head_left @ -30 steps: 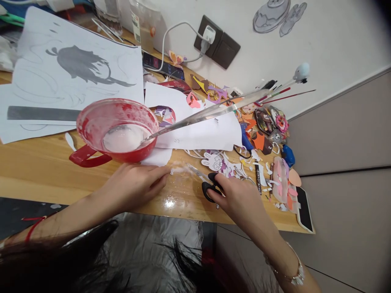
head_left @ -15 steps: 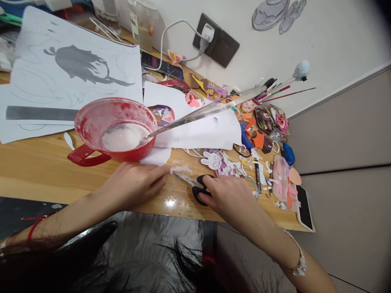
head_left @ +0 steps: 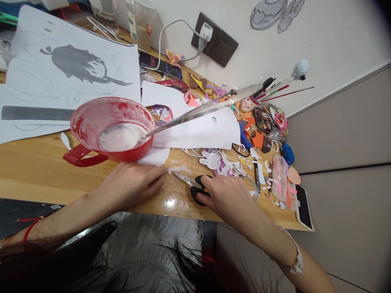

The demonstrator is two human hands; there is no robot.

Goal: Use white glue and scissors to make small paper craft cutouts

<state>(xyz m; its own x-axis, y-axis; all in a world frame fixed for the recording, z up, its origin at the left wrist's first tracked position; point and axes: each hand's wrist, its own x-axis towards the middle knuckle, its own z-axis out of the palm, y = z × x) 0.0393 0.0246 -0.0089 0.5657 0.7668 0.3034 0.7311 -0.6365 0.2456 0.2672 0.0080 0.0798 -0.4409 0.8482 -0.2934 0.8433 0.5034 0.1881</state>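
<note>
Black-handled scissors (head_left: 200, 190) are in my right hand (head_left: 229, 195), fingers in the loops, blades pointing left and lying slightly apart near the wooden surface. My left hand (head_left: 134, 183) is closed in a pinch at the tips, beside the blade points; a tiny whitish bit shows there, too small to name. A whitish wet smear (head_left: 180, 167) lies on the table near the blades. Just behind my left hand stands a red cup (head_left: 134, 154) holding milky white liquid, with a long clear-handled tool (head_left: 195, 114) leaning out of it.
Drawing sheets (head_left: 33, 49) lie at the left. White paper (head_left: 195, 132) is behind the scissors, with a bunny cutout (head_left: 210, 160) and paper scraps to its right. A phone (head_left: 161, 65) rests near the wall, brushes (head_left: 284, 92) stand at the right, and a tablet-like device (head_left: 304, 208) lies at the right edge.
The whole view has shifted slightly, so objects sit a little further left. My hands and the scissors hold nearly the same pose against the table.
</note>
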